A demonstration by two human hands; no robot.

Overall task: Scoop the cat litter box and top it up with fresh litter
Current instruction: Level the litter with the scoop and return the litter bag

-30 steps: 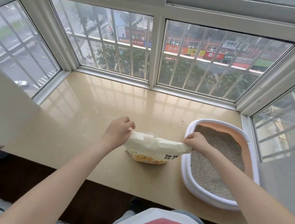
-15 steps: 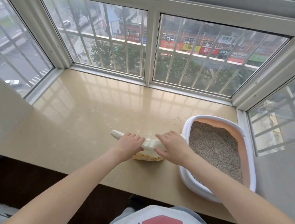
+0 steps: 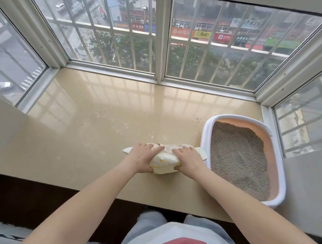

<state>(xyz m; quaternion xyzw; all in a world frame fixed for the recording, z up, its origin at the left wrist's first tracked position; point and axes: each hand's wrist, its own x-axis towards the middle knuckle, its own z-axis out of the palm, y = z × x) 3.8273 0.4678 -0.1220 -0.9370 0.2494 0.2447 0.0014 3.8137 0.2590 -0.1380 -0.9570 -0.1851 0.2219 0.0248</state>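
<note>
A white litter bag [image 3: 164, 161] with yellow print lies on the beige window ledge [image 3: 94, 135], its top folded over. My left hand [image 3: 142, 157] presses down on the bag's left part, thumb hooked at its near edge. My right hand [image 3: 188, 160] grips the bag's right part the same way. Just right of the bag stands the litter box [image 3: 205, 136], white-rimmed with a peach inner wall, filled with grey litter [image 3: 239, 159]. No scoop is in view.
A few stray litter grains [image 3: 197, 122] lie on the ledge left of the box's far corner. Barred windows [image 3: 158, 44] close in the ledge at the back and both sides. A grey wall [image 3: 311, 192] rises right of the box.
Both hands came together from holding the bag's top stretched open, folded it over and now press the bag flat on the ledge. The bag sits lower and more compact.
</note>
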